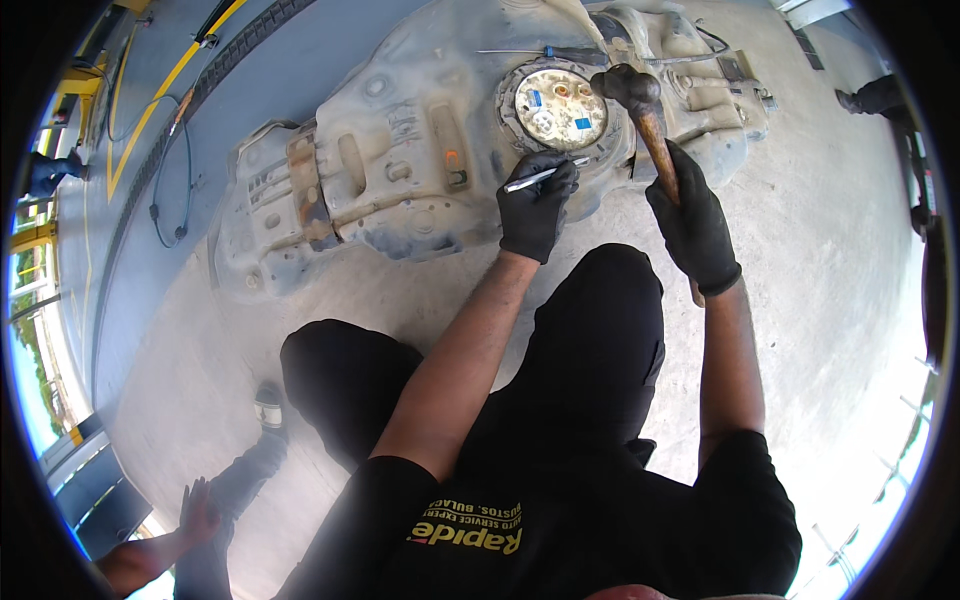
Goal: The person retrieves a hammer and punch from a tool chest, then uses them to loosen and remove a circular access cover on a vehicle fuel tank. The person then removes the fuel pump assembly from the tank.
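Observation:
A dusty, grey-beige vehicle fuel tank (400, 150) lies on the floor in front of my knees. On its upper side sits a round pump cover (561, 108) inside a ring (508, 125). My left hand (535, 205), black-gloved, is closed around a slim silver metal rod, like a chisel or punch (530, 180), its right end by the ring's near edge. In my right hand (693, 218), also gloved, is a hammer (655, 140) with a wooden handle; its dark head is raised just right of the cover. A screwdriver (570, 53) rests on the tank beyond the cover.
A blue hose (190, 165) and a dark cable track (165, 140) run along the floor at the left. Another person's hand (200, 508) and shoe (268, 405) show at the lower left. A person in dark clothes (885, 98) is at the right edge.

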A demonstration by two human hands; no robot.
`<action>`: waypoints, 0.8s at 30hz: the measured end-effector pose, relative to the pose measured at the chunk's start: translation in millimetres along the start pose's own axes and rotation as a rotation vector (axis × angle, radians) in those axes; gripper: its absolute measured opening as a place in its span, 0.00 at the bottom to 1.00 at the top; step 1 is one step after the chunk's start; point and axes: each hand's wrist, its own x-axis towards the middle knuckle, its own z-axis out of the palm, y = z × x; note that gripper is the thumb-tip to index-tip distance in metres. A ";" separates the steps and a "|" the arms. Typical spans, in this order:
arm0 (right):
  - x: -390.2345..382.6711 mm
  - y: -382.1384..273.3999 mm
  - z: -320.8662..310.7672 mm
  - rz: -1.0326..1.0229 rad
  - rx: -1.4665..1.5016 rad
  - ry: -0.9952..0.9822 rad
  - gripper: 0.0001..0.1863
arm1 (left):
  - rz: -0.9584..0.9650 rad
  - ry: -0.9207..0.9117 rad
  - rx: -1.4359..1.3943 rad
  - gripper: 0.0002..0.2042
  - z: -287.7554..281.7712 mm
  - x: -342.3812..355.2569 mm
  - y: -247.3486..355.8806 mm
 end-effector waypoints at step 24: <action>-181.1 -200.0 -83.5 0.798 -0.530 0.070 0.27 | 0.705 -0.981 0.915 0.10 -25.5 101.0 80.5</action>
